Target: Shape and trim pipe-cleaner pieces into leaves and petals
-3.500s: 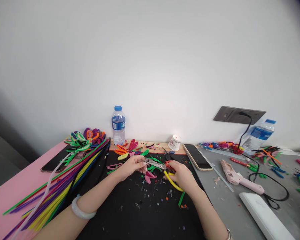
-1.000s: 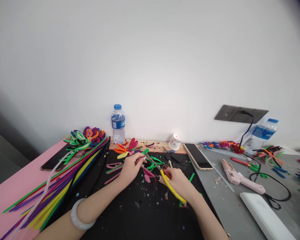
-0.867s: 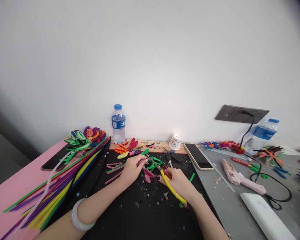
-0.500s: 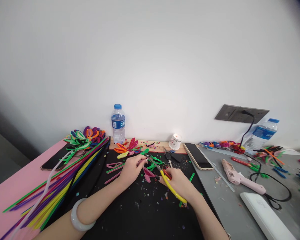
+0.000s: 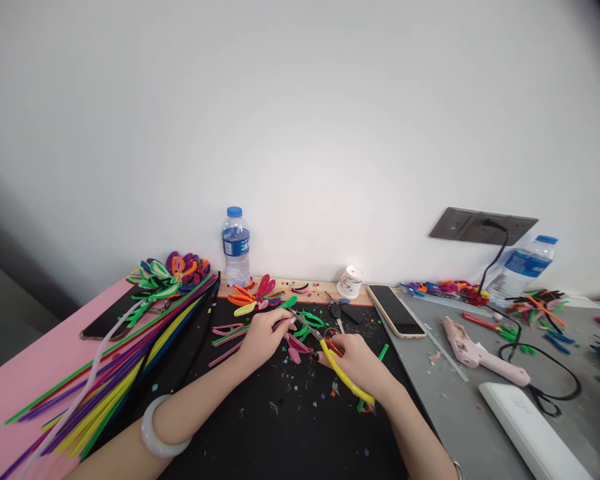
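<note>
My left hand (image 5: pixel 261 341) is closed in a pinch near the middle of the black mat (image 5: pixel 260 427); the small piece between its fingers is too small to make out. My right hand (image 5: pixel 353 360) is wrapped round yellow-handled pliers (image 5: pixel 344 380), whose narrow tip points up and left to my left fingertips. Green looped pipe cleaners (image 5: pixel 310 324) lie just behind, between my hands. A pink looped piece (image 5: pixel 295 350) is below the tool's jaws. Pink and green stems (image 5: pixel 226 335) lie left of my left hand.
Long pipe cleaners (image 5: pixel 110 367) spread over the pink surface at left. A bottle (image 5: pixel 237 247) and a paper cup (image 5: pixel 350 283) stand by the wall. At right are a phone (image 5: pixel 396 311), a pink glue gun (image 5: pixel 485 357), its black cable and a white box (image 5: pixel 533 430).
</note>
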The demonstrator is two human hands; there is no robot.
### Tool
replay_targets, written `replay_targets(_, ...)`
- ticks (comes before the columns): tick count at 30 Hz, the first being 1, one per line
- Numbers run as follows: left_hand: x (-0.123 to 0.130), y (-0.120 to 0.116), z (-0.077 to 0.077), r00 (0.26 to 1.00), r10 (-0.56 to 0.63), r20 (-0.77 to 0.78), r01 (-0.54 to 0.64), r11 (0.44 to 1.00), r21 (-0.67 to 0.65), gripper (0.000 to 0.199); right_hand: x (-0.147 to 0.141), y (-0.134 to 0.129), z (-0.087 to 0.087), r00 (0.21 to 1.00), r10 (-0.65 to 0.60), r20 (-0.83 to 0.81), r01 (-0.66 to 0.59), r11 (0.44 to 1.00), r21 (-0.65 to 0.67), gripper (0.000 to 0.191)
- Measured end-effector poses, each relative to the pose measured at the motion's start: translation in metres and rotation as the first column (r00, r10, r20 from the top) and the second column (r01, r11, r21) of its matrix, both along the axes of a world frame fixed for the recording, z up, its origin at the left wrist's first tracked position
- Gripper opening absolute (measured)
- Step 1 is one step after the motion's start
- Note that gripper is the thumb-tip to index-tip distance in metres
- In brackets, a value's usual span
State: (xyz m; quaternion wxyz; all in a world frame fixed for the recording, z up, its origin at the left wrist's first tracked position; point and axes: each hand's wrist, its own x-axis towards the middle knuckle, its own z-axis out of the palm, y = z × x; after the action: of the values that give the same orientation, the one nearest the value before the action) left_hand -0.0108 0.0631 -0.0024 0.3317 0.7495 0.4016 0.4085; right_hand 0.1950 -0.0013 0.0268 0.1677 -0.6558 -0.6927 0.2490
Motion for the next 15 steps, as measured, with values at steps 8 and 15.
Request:
replay_targets(8, -0.001, 0.011, -0.004, 0.935, -0.106, 0.337, 0.231, 0.905, -0.356, 0.020, 0.001, 0.001, 0.003, 1.000, 0.002, -0.020, -0.002, 1.000, -0.007, 0.035)
replay_targets(15, -0.005, 0.015, -0.011, 0.821, -0.113, 0.560, 0.439, 0.753, -0.491, 0.021, 0.003, 0.001, 0.007, 0.999, 0.031, -0.044, -0.032, 0.999, -0.019, 0.033)
